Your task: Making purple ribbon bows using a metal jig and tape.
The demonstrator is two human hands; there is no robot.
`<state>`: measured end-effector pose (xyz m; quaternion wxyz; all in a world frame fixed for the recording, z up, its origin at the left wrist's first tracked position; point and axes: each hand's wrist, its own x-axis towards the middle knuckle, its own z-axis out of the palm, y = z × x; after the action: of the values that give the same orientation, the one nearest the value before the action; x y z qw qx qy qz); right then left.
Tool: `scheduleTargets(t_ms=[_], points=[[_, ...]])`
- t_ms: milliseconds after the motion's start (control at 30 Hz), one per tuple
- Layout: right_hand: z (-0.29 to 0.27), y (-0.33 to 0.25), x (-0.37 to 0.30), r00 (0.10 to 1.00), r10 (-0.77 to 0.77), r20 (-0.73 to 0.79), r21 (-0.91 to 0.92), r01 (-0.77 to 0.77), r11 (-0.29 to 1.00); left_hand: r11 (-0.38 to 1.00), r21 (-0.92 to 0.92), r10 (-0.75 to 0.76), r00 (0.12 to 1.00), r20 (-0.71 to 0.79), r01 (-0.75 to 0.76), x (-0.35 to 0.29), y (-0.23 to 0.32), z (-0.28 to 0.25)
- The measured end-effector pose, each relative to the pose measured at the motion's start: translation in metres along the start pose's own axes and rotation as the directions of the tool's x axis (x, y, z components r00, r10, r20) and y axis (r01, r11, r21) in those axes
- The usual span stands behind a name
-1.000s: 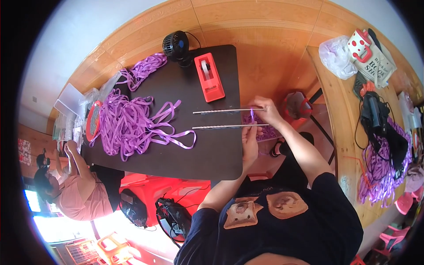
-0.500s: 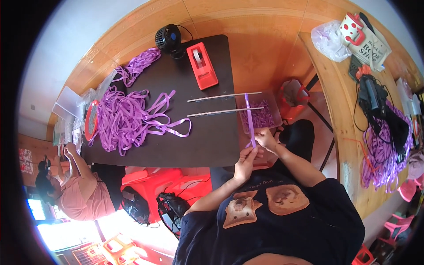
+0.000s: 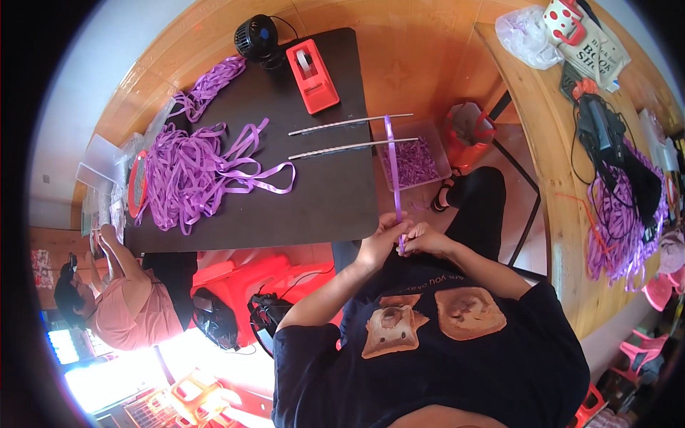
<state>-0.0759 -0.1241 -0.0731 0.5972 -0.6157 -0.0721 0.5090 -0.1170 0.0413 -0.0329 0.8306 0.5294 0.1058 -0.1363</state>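
Note:
A purple ribbon (image 3: 394,171) hangs over two slim metal rods (image 3: 321,128) that are fixed to the dark table and jut past its right edge. It runs taut from the rods towards me. My left hand (image 3: 384,239) pinches the ribbon near its close end. Beside it, my right hand (image 3: 426,240) has its fingers closed at the ribbon's lower end, touching or almost touching the left fingers. Exactly how the ribbon passes between the fingertips is hidden. A large tangled heap of purple ribbon (image 3: 182,175) lies on the table to the left.
Below the rods stands a clear plastic box (image 3: 448,171) holding many short purple pieces. A red tape dispenser (image 3: 314,82) and black fan (image 3: 257,39) stand on the dark table (image 3: 321,207). Right are a red bin (image 3: 471,135) and wooden table (image 3: 531,135). Another person (image 3: 128,307) sits left.
My left hand has moved up along the ribbon, and my right hand has come down beside it. The whole view has shifted slightly, with the table now higher in it.

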Motion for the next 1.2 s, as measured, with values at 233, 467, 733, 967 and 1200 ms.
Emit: scheduleTargets(t_ms=[233, 467, 733, 967, 1200], points=[[0.003, -0.001, -0.018, 0.997, 0.005, 0.079, 0.05, -0.009, 0.999, 0.985, 0.107, -0.143, 0.988, 0.063, 0.136, -0.012, 0.01, -0.012], [0.006, 0.002, -0.016, 0.995, 0.051, 0.082, 0.115, -0.06, 0.991, 0.912, 0.407, -0.075, 0.997, 0.025, 0.058, -0.032, 0.003, -0.002], [0.008, -0.002, -0.017, 0.997, 0.064, 0.051, 0.135, -0.07, 0.988, 0.915, 0.404, 0.031, 0.998, -0.056, -0.006, -0.032, -0.011, -0.003], [-0.003, 0.007, -0.02, 0.996, -0.018, 0.092, 0.067, 0.011, 0.998, 0.973, 0.147, 0.211, 0.945, -0.25, -0.179, -0.002, -0.01, 0.024], [-0.024, 0.014, -0.025, 0.98, -0.183, -0.078, -0.089, 0.176, 0.98, 0.949, 0.149, 0.312, 0.893, -0.324, -0.278, 0.036, 0.021, 0.063]])
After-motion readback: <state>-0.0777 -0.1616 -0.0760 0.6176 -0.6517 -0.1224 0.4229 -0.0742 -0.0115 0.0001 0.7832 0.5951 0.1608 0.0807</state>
